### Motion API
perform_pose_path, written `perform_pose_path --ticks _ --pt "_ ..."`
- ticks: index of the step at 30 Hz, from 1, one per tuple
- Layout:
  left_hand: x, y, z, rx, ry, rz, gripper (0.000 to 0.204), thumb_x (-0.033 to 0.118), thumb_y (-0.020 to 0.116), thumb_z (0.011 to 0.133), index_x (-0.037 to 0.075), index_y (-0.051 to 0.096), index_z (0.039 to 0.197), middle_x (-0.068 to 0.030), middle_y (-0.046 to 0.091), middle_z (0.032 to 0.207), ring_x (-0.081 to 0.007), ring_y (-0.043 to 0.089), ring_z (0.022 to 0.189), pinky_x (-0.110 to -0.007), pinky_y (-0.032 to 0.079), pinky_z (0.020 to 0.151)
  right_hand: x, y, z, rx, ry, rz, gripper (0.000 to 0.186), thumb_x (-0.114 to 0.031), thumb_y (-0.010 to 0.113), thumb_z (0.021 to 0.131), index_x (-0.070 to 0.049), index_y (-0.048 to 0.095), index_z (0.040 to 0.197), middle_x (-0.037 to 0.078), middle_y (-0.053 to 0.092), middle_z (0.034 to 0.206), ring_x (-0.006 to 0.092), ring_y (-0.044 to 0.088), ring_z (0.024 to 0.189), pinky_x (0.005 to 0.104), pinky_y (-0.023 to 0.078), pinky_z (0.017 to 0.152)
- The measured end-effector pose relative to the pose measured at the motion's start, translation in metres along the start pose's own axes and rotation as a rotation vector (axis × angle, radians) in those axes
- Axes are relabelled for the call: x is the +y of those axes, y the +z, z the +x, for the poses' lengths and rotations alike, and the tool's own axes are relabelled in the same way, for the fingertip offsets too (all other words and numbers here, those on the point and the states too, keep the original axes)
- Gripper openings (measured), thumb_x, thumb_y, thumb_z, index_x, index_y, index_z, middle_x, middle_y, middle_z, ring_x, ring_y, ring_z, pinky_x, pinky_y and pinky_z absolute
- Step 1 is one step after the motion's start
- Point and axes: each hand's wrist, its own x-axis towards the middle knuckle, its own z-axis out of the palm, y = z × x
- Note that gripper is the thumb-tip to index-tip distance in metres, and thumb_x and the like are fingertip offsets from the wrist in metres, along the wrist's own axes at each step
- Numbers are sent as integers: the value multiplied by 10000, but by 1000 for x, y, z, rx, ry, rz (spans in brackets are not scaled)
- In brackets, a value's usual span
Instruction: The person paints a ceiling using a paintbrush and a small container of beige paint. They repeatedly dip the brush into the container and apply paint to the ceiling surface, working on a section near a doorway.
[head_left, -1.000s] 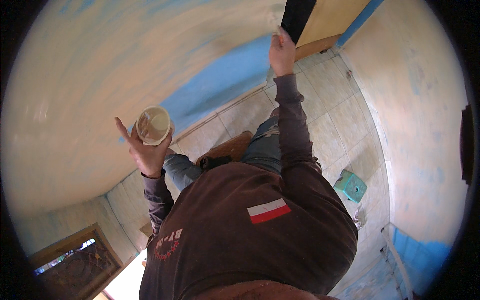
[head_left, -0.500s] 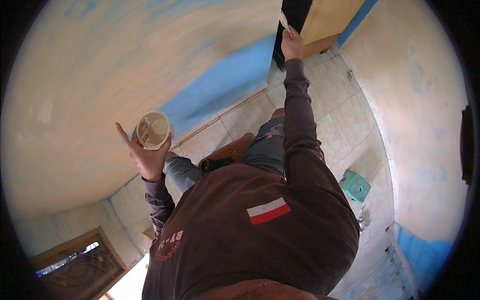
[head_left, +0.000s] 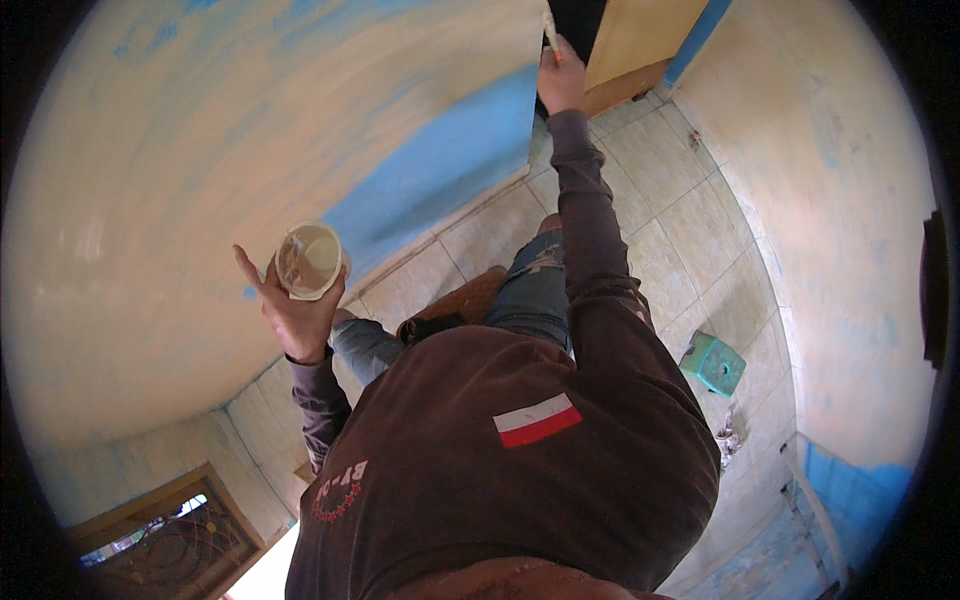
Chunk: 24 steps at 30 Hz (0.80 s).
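My left hand (head_left: 303, 322) is wrapped round a small round plastic tub (head_left: 308, 262), with one finger sticking out to its left. Pale streaks of what looks like paint cling to the tub's inner wall. At the far end of my outstretched arm, my right hand (head_left: 562, 80) grips a slim, pale paintbrush (head_left: 550, 32). The brush points up at the edge of the wall (head_left: 420, 60), beside a dark opening. This wall is cream over blue, with a bright blue patch low down.
A wooden door (head_left: 640, 40) with a blue frame stands at the far right. On the tiled floor (head_left: 670, 200) sit a turquoise stool (head_left: 715, 364) and, near my legs, a brown mat (head_left: 455, 302). Another cream wall (head_left: 840, 200) rises on the right. A wooden window with grillework (head_left: 175, 540) is at lower left.
My right hand and the paintbrush have shifted left and slightly up, toward the wall's edge. My left hand keeps the tub in nearly the same place.
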Motion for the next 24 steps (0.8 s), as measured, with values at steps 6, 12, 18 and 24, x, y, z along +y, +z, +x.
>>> perform_pose_path --ticks 6,12,18,24 --pt "4 -2 -2 8 -18 26 1335 190 922 670 66 -32 1595 -197 681 1161 -268 678 1085 -374 552 930 -55 33 -27 48 -94 -141 508 -89 569 898 33 507 1387 260 643 909 426 633 911 492 513 830" --pt "3 -4 -3 -9 -18 -7 1329 183 920 674 65 -32 1594 -194 682 1158 -266 676 1086 -375 552 935 -55 15 -31 113 -61 -133 484 -83 581 901 58 518 1359 301 633 961 445 634 906 500 515 796" --pt "2 0 -1 6 -9 -12 1329 171 918 673 62 -34 1594 -193 683 1166 -260 676 1085 -377 550 938 -37 30 -20 64 -36 -157 508 -84 590 892 70 515 1370 258 639 864 439 636 878 493 512 757" --pt "1 -2 -5 2 -31 -10 1332 170 918 671 54 -37 1592 -196 685 1166 -263 680 1081 -381 550 940 -88 16 -47 -50 45 -125 451 -161 559 949 82 554 1329 323 640 1115 449 637 1022 463 519 898"
